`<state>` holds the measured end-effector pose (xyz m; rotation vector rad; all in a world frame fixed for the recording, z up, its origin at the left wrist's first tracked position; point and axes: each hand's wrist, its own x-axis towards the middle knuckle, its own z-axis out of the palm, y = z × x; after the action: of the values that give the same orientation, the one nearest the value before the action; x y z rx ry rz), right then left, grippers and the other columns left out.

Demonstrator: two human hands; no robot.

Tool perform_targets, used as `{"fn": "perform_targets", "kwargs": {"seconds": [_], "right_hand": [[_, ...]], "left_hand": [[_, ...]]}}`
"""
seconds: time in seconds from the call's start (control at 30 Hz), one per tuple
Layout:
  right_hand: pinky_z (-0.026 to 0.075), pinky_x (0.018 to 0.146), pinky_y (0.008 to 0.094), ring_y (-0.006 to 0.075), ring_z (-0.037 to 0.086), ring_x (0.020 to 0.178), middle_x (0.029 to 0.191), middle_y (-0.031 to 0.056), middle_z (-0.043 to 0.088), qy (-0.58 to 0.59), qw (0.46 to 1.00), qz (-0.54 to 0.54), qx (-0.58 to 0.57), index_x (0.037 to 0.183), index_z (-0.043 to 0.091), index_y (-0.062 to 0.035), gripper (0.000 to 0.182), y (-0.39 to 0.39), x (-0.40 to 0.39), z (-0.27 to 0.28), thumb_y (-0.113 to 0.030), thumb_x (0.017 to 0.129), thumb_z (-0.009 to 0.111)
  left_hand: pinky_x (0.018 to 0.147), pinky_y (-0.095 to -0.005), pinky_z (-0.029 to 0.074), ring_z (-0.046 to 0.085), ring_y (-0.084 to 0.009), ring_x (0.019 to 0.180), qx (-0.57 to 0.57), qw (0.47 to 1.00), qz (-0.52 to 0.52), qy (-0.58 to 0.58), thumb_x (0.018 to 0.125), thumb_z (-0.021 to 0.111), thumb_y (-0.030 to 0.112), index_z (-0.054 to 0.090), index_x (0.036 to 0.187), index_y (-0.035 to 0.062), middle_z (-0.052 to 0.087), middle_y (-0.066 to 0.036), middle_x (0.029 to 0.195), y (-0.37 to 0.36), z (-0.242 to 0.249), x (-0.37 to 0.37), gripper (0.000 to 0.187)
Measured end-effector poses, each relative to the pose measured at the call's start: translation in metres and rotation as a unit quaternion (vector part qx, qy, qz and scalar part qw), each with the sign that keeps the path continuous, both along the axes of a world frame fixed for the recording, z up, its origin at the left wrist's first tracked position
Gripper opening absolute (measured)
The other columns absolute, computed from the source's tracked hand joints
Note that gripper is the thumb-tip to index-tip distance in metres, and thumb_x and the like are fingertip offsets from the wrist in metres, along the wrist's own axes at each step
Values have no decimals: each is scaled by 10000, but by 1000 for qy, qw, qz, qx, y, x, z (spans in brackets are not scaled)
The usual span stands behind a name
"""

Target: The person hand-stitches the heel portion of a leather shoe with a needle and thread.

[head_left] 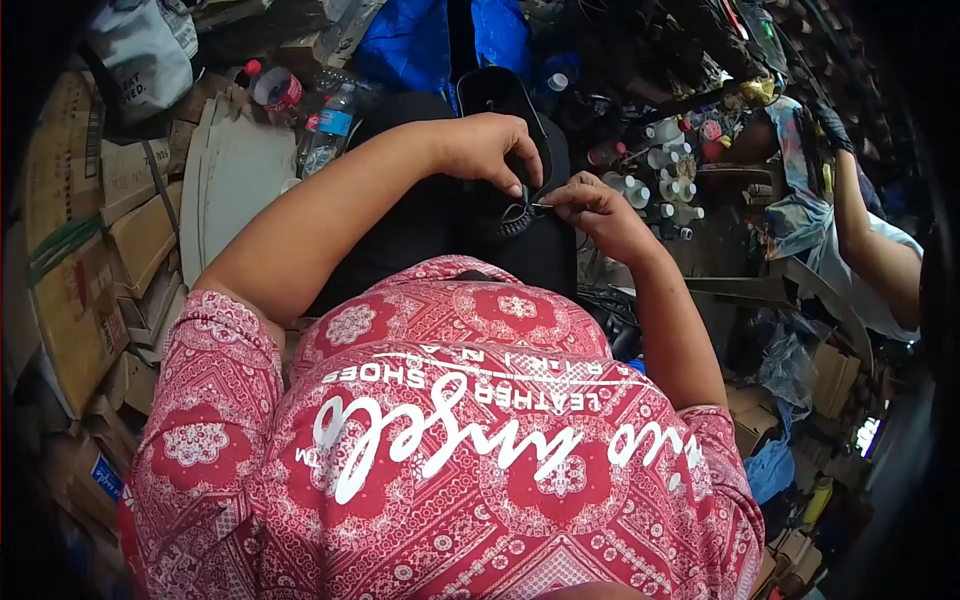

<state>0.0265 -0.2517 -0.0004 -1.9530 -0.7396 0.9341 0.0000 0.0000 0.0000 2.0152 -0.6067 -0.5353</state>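
Note:
A black sandal (497, 92) rests on my lap, its far end pointing away from me. At its near end is a black strap with ridged, braided-looking edging (516, 222). My left hand (492, 152) curls over the sandal, thumb and fingers closed in a pinch at the strap. On the other side, my right hand (592, 208) pinches a thin, shiny metal piece (543, 206) against the strap. Its exact kind is too small to make out. My fingers partly hide the middle of the sandal.
Plastic bottles (333, 122) lie beyond my left arm, and several small bottles (672, 165) stand right of my hands. A blue bag (430, 35) lies ahead. Cardboard (75, 300) is stacked at left. Another person's arm (858, 205) shows at right.

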Motion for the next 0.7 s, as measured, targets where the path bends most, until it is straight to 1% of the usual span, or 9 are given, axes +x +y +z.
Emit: {"fn": "perform_targets", "kwargs": {"seconds": [0.2,0.27,0.37,0.43,0.47,0.5,0.53,0.63,0.7], "right_hand": [[448,731,254,121,536,778,818,20,534,-85,995,-37,32,971,716,-115,199,19,-21,6,-22,798,688],[456,697,266,135,549,742,797,29,538,-152,986,-56,40,944,715,-106,171,22,-25,6,-27,794,698],[458,667,276,144,553,722,784,30,533,-169,983,-54,46,948,719,-109,181,18,-29,18,-32,784,705],[460,648,284,157,560,716,777,40,532,-174,982,-62,44,949,720,-111,180,16,-34,17,-36,787,700],[462,629,293,171,567,709,770,50,530,-182,980,-62,42,950,722,-113,179,16,-35,17,-40,789,694],[462,629,293,171,567,709,770,50,530,-183,980,-65,45,950,722,-113,179,16,-37,18,-40,789,694],[459,656,308,191,568,718,773,56,532,-196,978,-63,25,963,720,-119,187,17,-40,20,-47,796,681],[440,722,345,227,563,743,782,62,534,-275,960,-42,-5,1013,708,-134,222,18,-51,19,-65,808,656],[425,762,367,242,558,757,786,62,535,-341,939,-27,-16,1049,696,-144,249,17,-58,14,-77,815,645]], "left_hand": [[832,-335,433,536,-225,948,27,999,15,-10,678,773,135,721,949,136,540,-61,915,0,-1,-2,276],[875,-336,435,540,-237,983,9,994,20,-111,674,766,140,702,955,105,561,-73,952,7,-2,-4,290],[923,-344,423,542,-224,1011,64,975,177,-115,696,547,36,594,1033,53,575,-79,1023,54,35,6,341],[725,-280,495,575,-123,902,24,961,235,-143,737,459,11,590,1093,58,572,-40,1047,137,29,28,382],[713,-385,505,577,-204,881,83,881,449,127,730,536,66,613,1093,59,615,-95,997,121,103,10,371],[608,-311,475,553,-167,704,81,894,438,-42,709,515,46,615,1069,22,602,-90,924,175,78,21,374],[618,-299,473,562,-183,688,55,891,446,-64,702,496,26,625,1046,17,613,-95,930,225,69,31,368],[634,-289,486,610,-175,699,-41,835,540,-93,711,449,-13,649,1022,17,628,-95,804,237,92,15,371],[665,-248,494,585,-96,814,136,854,475,-161,815,436,-2,600,1159,64,580,-46,1058,321,43,32,387]]}}
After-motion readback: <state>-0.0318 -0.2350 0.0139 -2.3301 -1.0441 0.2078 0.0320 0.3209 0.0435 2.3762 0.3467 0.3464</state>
